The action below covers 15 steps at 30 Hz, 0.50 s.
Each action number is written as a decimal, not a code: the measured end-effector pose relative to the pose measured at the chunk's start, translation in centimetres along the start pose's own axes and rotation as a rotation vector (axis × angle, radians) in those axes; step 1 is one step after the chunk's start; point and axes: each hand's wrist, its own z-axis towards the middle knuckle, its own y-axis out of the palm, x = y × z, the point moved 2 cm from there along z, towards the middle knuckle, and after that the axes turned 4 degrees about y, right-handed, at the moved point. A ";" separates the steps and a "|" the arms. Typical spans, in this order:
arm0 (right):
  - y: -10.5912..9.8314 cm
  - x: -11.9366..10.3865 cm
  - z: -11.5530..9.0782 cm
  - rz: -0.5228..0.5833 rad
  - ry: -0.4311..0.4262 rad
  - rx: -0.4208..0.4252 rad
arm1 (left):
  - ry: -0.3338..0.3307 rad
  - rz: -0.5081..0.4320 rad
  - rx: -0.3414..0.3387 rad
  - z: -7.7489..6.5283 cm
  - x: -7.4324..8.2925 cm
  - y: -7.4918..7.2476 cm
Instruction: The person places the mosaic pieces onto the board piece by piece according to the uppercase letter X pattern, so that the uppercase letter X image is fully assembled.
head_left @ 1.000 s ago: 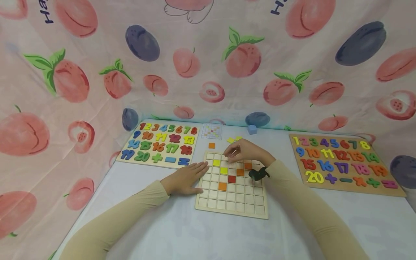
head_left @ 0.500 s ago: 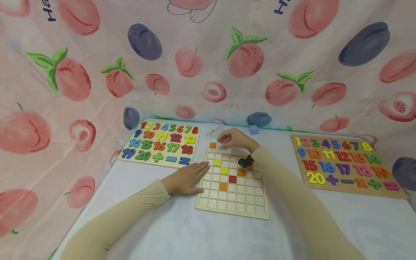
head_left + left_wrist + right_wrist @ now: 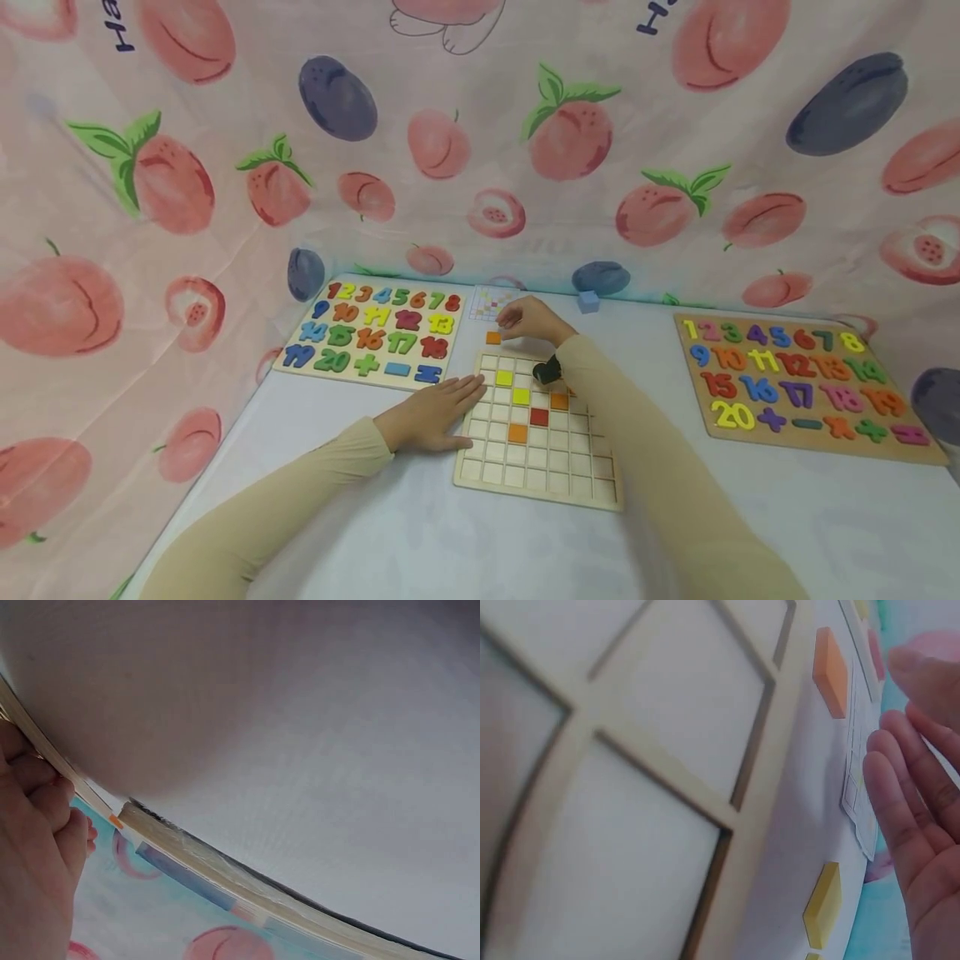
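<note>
My right hand (image 3: pixel 534 319) hovers past the far edge of the wooden grid board (image 3: pixel 536 479), right beside a loose orange tile (image 3: pixel 492 337). In the right wrist view its thumb and fingers stand apart, with a gap between them and the orange tile (image 3: pixel 830 675). My left hand (image 3: pixel 435 414) lies flat, fingers spread, fingertips on the board's left edge. On the grid sit two yellow tiles (image 3: pixel 504 378), a red tile (image 3: pixel 538 417) and orange tiles (image 3: pixel 517 433). The right forearm covers the board's right side.
A printed pattern card (image 3: pixel 483 304) lies behind the orange tile. A yellow tile (image 3: pixel 823 904) lies beyond the grid, hidden from the head view. A blue cube (image 3: pixel 588 302) stands at the back. Number puzzle boards flank the grid, left (image 3: pixel 349 372) and right (image 3: pixel 817 442).
My right hand has moved from over the grid's far rows leftward and away, to beside the loose orange tile. The left hand has stayed at the board's edge.
</note>
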 end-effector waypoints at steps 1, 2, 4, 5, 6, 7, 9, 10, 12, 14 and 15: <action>0.1 -0.1 0.1 -0.011 0.013 0.003 | 0.003 0.003 0.002 0.0 0.0 0.0; 0.2 -0.1 0.3 -0.023 0.023 0.006 | 0.006 0.007 0.005 0.0 0.0 0.1; 0.3 -0.1 0.5 -0.046 0.042 0.007 | 0.010 0.019 0.008 -0.1 0.0 0.1; 0.3 -0.2 0.6 -0.058 0.055 0.009 | 0.012 0.022 0.010 -0.1 0.0 0.1; 0.4 -0.2 0.7 -0.073 0.061 0.011 | 0.012 0.026 0.009 -0.1 0.0 0.0; 0.5 -0.1 0.8 -0.086 0.066 0.012 | 0.013 0.026 0.011 -0.1 0.0 0.0; 0.6 -0.1 1.0 -0.112 0.074 0.013 | 0.012 0.024 0.012 -0.1 0.0 -0.1; 0.7 -0.1 1.0 -0.115 0.085 0.015 | 0.012 0.019 0.012 -0.1 0.1 -0.1; 0.9 -0.1 1.1 -0.122 0.095 0.019 | 0.011 0.009 0.013 -0.2 0.1 -0.2; 1.0 -0.1 1.2 -0.123 0.109 0.025 | 0.007 0.005 0.009 -0.2 0.1 -0.3; 1.1 -0.2 1.2 -0.122 0.116 0.029 | 0.005 0.005 0.007 -0.2 0.1 -0.3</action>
